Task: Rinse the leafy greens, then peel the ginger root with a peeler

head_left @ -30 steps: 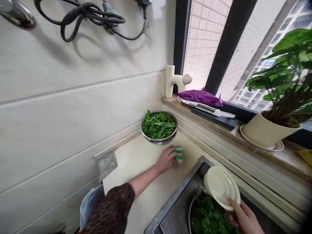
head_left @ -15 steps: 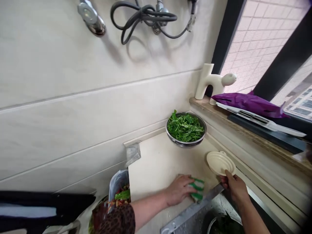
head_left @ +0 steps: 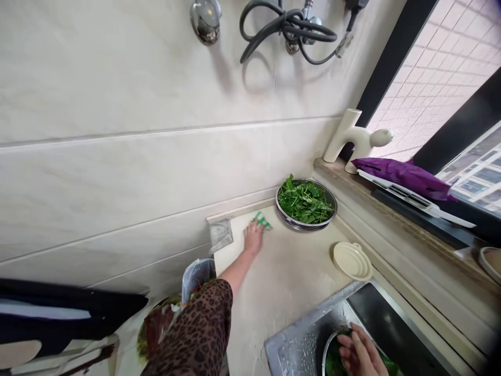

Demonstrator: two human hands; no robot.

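Note:
My left hand [head_left: 253, 237] presses a green-and-white striped cloth [head_left: 262, 220] onto the cream countertop [head_left: 285, 271], near the back wall. Its fingers cover part of the cloth. To the right of that hand stands a round metal bowl [head_left: 278, 210] heaped with leafy greens [head_left: 305, 202]. Over the sink [head_left: 291, 344] hovers my right hand [head_left: 362, 352], fingers loosely bent and apart, with nothing seen in them. Beneath it is a metal bowl [head_left: 324, 357] holding dark green leaves, partly hidden by the hand. A cream ribbed collapsible strainer or bowl [head_left: 353, 260] lies at the sink's back corner.
A windowsill [head_left: 352, 183] on the right carries a white animal-shaped ornament [head_left: 352, 138], a purple packet [head_left: 403, 177] and a white slotted tool [head_left: 415, 198]. Left of the counter is a lined bin [head_left: 198, 274] with scraps. A coiled black cable [head_left: 285, 26] hangs on the wall.
My left hand has slid the cloth across the counter towards the back left. My right hand has let go of the cream ribbed item and moved down over the sink. The view has shifted.

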